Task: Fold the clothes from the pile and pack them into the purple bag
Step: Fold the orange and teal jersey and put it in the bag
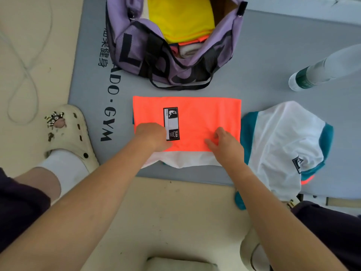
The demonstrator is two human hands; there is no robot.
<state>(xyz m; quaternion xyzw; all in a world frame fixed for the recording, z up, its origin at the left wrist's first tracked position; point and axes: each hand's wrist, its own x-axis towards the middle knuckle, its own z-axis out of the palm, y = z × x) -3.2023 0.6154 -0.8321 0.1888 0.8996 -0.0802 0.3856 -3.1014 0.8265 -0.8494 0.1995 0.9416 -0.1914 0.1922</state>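
From the head camera, a flat, folded neon-orange mesh garment (195,122) with a black-and-white sewn label (171,123) is lying on the grey foam gym mat (273,55), a white layer showing along its near edge. The person's left hand (154,136) is resting on the orange garment's near left part, just beside the label, fingers curled under at the cloth; whether they are pinching it cannot be told. The right hand (224,145) is lying on the garment's near right part, fingers loosely bent and pressing the fabric, gripping nothing.

Beyond the orange garment, the open purple fabric duffel bag (136,49) with black lettering is sitting, holding a folded yellow garment (179,16) and other folded pieces. Right of the orange garment, a crumpled white-and-teal jersey pile (283,145) is lying just beside it. Further right and beyond, a clear plastic bottle (320,71) is lying on the mat. Left of the garment, a cream clog (70,132) is standing at the mat's edge.
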